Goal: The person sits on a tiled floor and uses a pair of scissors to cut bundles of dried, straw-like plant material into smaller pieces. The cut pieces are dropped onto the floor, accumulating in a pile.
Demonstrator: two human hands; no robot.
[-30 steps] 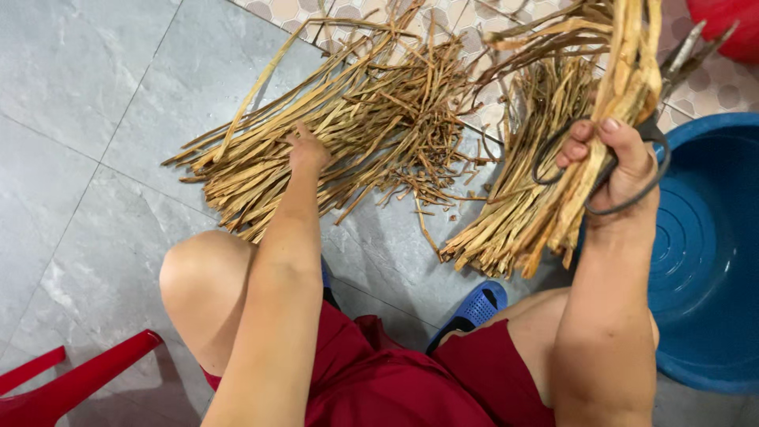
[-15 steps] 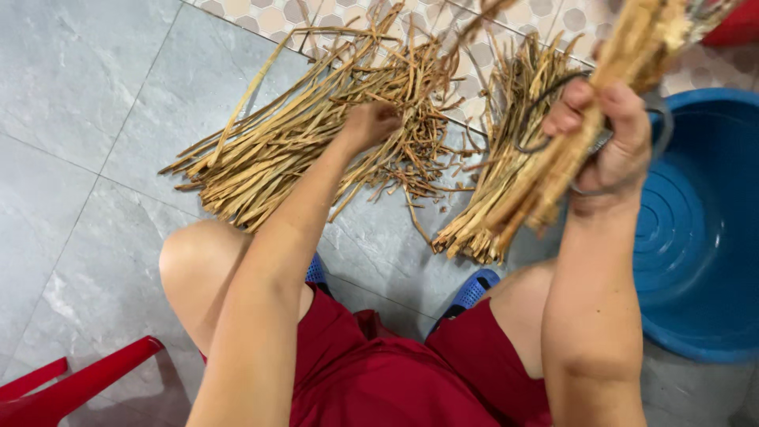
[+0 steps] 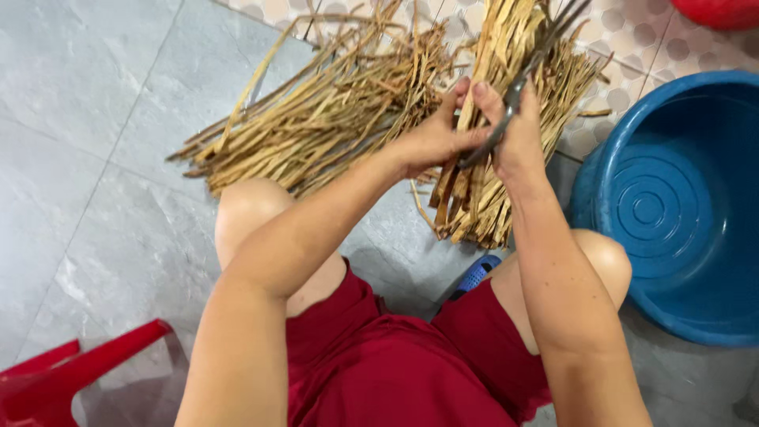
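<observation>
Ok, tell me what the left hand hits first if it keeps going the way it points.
Probably the held bundle of dry strips: the left hand points right at it, fingertips about touching. Depth is unclear.

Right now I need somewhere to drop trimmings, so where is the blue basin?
The blue basin sits on the floor at the right of the head view, beside the person's right knee.

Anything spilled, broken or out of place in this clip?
Nothing stands out. Both hands, left and right, hold a bundle of dry strips with scissors; the pile lies loose on the floor, the blue tub upright.
</observation>
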